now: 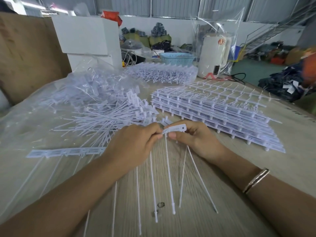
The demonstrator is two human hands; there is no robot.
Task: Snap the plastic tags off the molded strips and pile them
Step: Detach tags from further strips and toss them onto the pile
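Note:
My left hand (135, 144) and my right hand (195, 137) meet over the table's middle, both pinching one white molded strip (176, 129). Its flat tag heads show between my fingers. Several long thin tails (169, 177) hang from it toward me. A second strip (68, 152) lies flat to the left of my left hand. Behind my left hand spreads a loose pile of separated tags (109, 115) on clear plastic sheeting. A tall stack of whole strips (222, 110) lies to the right, just beyond my right hand.
The wooden table (213, 211) ends at the right. A clear bag of more tags (162, 72) lies at the back, behind it a blue basket (177, 58), a white appliance (213, 55) in plastic and white boxes (87, 35). Cardboard (25, 53) stands at the left.

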